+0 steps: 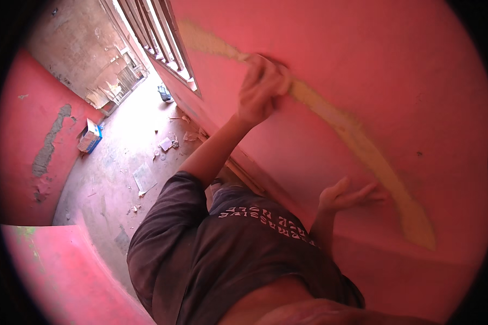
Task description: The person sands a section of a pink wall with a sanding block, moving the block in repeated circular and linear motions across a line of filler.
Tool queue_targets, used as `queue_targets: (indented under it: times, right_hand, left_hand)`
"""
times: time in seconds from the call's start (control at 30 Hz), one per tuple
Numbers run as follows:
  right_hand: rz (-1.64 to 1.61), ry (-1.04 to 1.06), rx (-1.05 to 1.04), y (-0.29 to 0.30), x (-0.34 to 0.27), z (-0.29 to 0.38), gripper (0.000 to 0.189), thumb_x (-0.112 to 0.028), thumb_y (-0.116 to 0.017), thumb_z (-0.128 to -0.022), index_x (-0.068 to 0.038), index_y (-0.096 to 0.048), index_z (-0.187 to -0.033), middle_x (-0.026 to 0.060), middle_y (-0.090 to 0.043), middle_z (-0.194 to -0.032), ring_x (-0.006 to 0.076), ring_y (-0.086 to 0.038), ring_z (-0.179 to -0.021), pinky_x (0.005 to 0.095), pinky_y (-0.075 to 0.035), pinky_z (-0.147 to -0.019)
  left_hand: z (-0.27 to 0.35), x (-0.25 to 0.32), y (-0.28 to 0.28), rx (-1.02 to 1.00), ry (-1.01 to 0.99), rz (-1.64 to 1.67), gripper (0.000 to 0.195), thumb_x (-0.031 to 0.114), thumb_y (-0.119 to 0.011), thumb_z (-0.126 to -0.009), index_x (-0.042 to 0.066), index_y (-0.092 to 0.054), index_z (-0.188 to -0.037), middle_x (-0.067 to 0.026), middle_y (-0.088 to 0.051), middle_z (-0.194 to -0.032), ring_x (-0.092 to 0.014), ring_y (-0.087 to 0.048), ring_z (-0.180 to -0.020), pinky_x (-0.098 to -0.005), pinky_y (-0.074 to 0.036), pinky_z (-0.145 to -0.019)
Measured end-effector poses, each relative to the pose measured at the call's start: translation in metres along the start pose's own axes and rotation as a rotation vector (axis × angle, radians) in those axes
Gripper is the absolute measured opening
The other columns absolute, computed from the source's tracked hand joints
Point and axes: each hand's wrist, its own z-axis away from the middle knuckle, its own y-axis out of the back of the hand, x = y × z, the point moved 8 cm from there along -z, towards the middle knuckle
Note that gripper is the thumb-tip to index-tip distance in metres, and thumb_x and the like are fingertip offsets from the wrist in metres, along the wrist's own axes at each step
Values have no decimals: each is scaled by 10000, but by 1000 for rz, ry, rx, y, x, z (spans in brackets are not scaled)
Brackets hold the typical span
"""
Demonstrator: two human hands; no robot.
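My left hand (262,87) is raised against a pink-painted wall (390,81), its fingers bent and blurred. Under them shows the curved dark edge of a thin flat piece (273,61), mostly hidden by the hand; its material I cannot tell. It lies over a long yellowish strip (349,134) of bare or filled surface that runs down the wall in a curve. Lower right, my right hand (347,196) holds nothing, fingers spread and apart, close to the wall beside the strip's lower part; whether it touches I cannot tell.
Left of the wall is a barred window (158,36). Paper scraps (166,143) and a flat sheet (144,178) litter the floor (105,178). An open cardboard box (90,136) stands by the opposite wall (20,122), which has a grey patch (51,142). A dark bag-like object (164,93) sits near the bright doorway.
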Motion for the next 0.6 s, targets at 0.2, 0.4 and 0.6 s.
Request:
queue_targets:
  times: [0.2,0.4,0.6]
  right_hand:
    - [8,-54,-3,-2,4,10,735,-306,-573,-1026,25,-240,-1591,320,10,-1671,514,54,-1539,641,-4,-1202]
    - [24,-104,30,-9,-8,2,788,-322,-572,-1023,47,-182,-1600,318,34,-1671,513,63,-1537,622,-9,-1209]
    - [5,-244,21,-33,-42,7,846,-314,-570,-1019,61,-91,-1607,332,43,-1664,495,93,-1539,616,8,-1211]
  left_hand:
    - [13,-72,26,94,575,-80,357,-64,-521,-916,-18,-600,-1261,-173,-686,-1059,-359,-650,-1121,-489,-476,-1050]
    - [19,-66,15,-110,-29,10,277,-59,-584,-861,19,-645,-1120,-145,-677,-1091,-367,-642,-1129,-482,-474,-1025]
    - [16,-64,26,-293,-76,35,361,-100,-550,-842,-22,-675,-1171,-213,-659,-1080,-422,-633,-1107,-510,-453,-1057]
